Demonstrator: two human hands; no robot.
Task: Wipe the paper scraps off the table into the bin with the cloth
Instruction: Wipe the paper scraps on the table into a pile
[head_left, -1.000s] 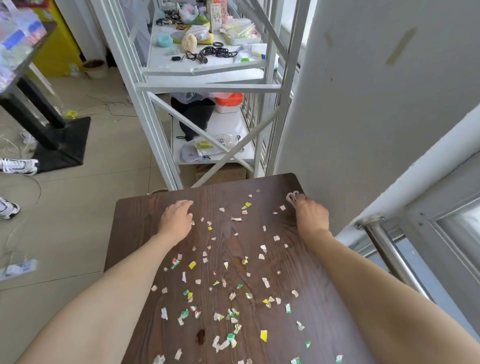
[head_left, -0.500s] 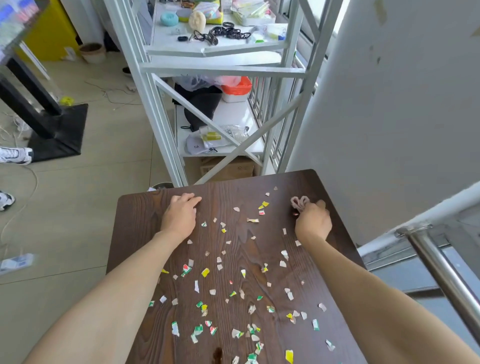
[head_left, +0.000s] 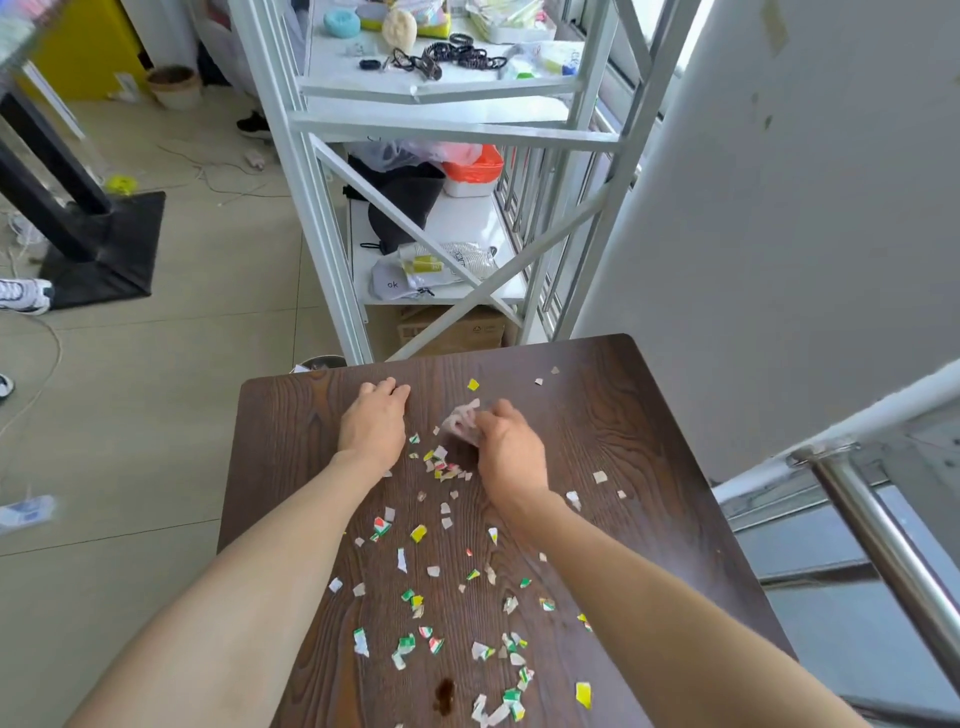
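Note:
Many small paper scraps (head_left: 415, 535), white, yellow, green and red, lie scattered over the dark wooden table (head_left: 649, 415). My right hand (head_left: 509, 452) grips a small pinkish cloth (head_left: 462, 421) near the table's far middle, with a bunch of scraps gathered just below it. Flat on the table to its left lies my left hand (head_left: 374, 421), its fingers straight and pointing to the far edge. A dark round rim, perhaps the bin (head_left: 322, 361), peeks out past the table's far left edge.
A white metal shelf rack (head_left: 441, 135) full of odds and ends stands just beyond the table. A grey wall (head_left: 779, 208) and a steel rail (head_left: 883, 545) border the right side. Tiled floor with cables, a black stand base (head_left: 98, 249) and shoes lies left.
My right hand has swept the cloth from the far right corner leftwards to the middle, pushing scraps together near my left hand. The left hand has stayed put.

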